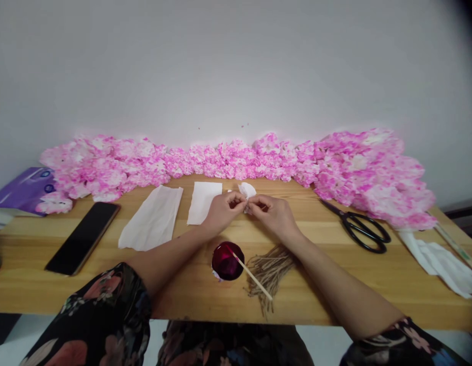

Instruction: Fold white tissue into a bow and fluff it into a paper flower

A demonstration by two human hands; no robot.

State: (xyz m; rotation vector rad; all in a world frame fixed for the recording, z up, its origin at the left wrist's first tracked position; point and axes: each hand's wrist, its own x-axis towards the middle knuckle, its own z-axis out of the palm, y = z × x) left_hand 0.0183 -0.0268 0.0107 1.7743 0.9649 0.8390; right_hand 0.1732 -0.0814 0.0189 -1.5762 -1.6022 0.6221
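Note:
Between my two hands is a small gathered piece of white tissue paper, its ruffled top fanning out above my fingertips. My left hand pinches it from the left. From the right, my right hand pinches the same bunched base. Whether a twine piece lies between the fingers is too small to tell. Just below my hands stands a small cup of dark magenta liquid, with a thin wooden stick leaning out of it. A bundle of brown twine pieces lies beside the cup, under my right forearm.
Pink-and-white paper flowers line the table's back edge. Tissue sheets and a folded white tissue lie left. Beyond them are a phone and a purple package. Black scissors and white gloves lie right.

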